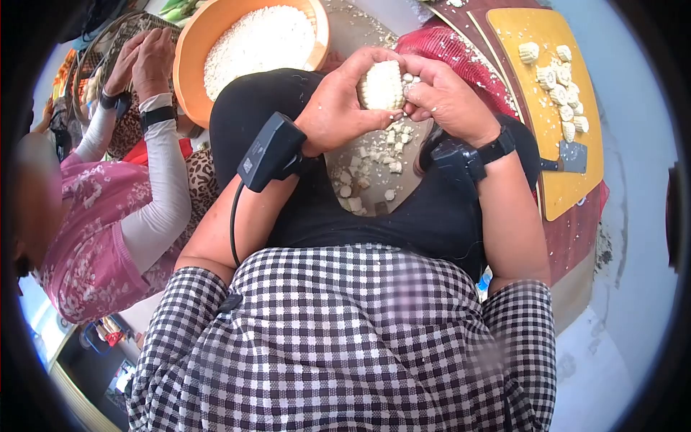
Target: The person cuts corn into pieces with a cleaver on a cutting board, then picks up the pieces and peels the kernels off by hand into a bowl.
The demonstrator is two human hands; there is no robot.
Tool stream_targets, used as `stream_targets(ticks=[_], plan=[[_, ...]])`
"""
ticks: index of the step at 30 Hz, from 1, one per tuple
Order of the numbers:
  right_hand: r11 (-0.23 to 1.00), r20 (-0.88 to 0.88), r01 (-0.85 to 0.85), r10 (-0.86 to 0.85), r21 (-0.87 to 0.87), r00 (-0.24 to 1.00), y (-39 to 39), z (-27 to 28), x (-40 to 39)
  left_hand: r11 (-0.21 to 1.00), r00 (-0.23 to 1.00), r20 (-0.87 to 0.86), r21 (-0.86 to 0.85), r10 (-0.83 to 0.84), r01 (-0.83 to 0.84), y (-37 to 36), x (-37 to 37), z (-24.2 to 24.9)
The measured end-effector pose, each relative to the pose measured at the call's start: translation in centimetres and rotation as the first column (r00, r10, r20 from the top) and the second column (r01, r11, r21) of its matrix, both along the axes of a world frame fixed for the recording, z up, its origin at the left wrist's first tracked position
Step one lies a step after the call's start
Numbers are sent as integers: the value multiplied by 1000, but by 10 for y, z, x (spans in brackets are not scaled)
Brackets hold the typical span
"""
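A thick piece of pale corn cob (381, 86) is held up above the gap between the knees. My left hand (345, 97) is wrapped round its left side, thumb below and fingers above. At the cob's right edge, my right hand (443, 97) has its fingers curled and pressed together, with loose white kernels (410, 81) beside them. Whether kernels are pinched in its fingertips is hard to see. Cut cob bits (394, 147) lie scattered on the floor below the hands.
An orange basin (188, 61) of white kernels (260, 45) stands at upper left. At right, a yellow board (554, 194) bears cob pieces (559, 90) and a cleaver (573, 157). Red mesh (461, 61) lies beside it. A co-worker in pink (93, 230) sits at left, hands together.
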State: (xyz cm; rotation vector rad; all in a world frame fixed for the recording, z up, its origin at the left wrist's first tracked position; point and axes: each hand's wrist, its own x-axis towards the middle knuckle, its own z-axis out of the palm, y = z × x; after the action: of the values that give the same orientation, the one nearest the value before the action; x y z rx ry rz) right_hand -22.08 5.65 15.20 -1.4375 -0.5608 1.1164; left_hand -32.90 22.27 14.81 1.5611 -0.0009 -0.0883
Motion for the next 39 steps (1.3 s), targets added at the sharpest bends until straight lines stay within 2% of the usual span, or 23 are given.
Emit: stream_targets(ticks=[2, 5, 7, 10, 13, 14, 17, 18, 19, 20, 21, 23, 24, 25, 26, 27, 30, 33, 34, 36, 37, 38, 39], plan=[[1000, 5, 2, -2, 0, 1000, 2, -6, 0, 995, 998, 66, 98, 6, -12, 0, 0, -7], [1000, -13, 10, -10, -1, 1000, 3, -11, 1, 1000, 995, 101, 20, 2, -4, 1, 0, -9], [999, -11, 32, -32, -2, 999, 4, -7, -1, 1000, 998, 56, -22, 8, -7, 3, -1, -7], [997, -235, 35, -18, 72, 972, 4, -7, 5, 996, 999, 19, -79, 45, -43, 6, 2, -1], [986, -370, 40, 22, 160, 929, 4, -6, 6, 986, 996, 7, -142, 93, -91, 5, 2, -9], [985, -307, -17, 70, 173, 949, 4, -13, 10, 986, 995, 17, -131, 103, -100, 6, 2, -9], [997, -61, -11, 16, 79, 998, 3, -22, 8, 986, 982, 126, -106, 142, -129, 6, 5, -5], [998, -5, -16, 17, 68, 1000, 3, -20, 7, 947, 985, 40, -283, 168, -150, 3, 3, -7], [998, -62, -22, 26, 60, 998, 3, -21, 8, 898, 985, 40, -417, 170, -138, 2, -1, -11], [1000, 39, -21, 20, 20, 999, 4, -21, 7, 983, 974, 156, -110, 162, -145, 5, 2, -17], [999, 83, -39, 36, 30, 996, 10, -11, 6, 977, 968, 164, -124, 191, -172, 4, 2, -20], [1000, 0, -21, 21, -14, 1000, 15, 3, 3, 985, 974, 149, 6, 170, -172, 4, 1, -17], [1000, 27, 26, -26, 3, 999, 19, -2, 0, 983, 978, 108, 23, 179, -182, 5, -1, -20], [1000, -9, -4, 3, -11, 1000, 20, -7, 3, 984, 971, 173, 43, 166, -175, 8, 2, -15], [999, 54, -12, 15, -41, 998, 23, 6, 1, 981, 974, 167, 87, 157, -173, 10, 2, -9], [999, 12, 15, -14, -36, 1000, 26, 3, 1, 978, 978, 147, 123, 150, -168, 11, 2, -3], [1000, 6, 2, -2, 14, 1000, 37, 3, -1, 925, 972, 200, 332, 123, -185, 20, 2, 9], [996, -34, 85, -83, 39, 996, 44, 17, -5, 929, 980, 173, 337, 100, -155, 27, 7, 21], [991, -70, 112, -107, 72, 992, 48, 21, -6, 950, 987, 148, 293, 63, -104, 31, 10, 24], [980, -172, 157, -135, 124, 976, 55, 28, -7, 978, 983, 148, 163, 104, -128, 34, 10, 19], [982, -156, 118, -94, 150, 983, 57, 29, -5, 987, 983, 140, 86, 122, -135, 33, 10, 12], [983, -142, 82, -59, 162, 988, 56, 27, -2, 956, 986, 104, -277, 126, -93, 30, 9, 5], [984, -124, 45, -23, 175, 992, 52, 24, 1, 972, 970, 164, -179, 181, -151, 34, 8, -1]])
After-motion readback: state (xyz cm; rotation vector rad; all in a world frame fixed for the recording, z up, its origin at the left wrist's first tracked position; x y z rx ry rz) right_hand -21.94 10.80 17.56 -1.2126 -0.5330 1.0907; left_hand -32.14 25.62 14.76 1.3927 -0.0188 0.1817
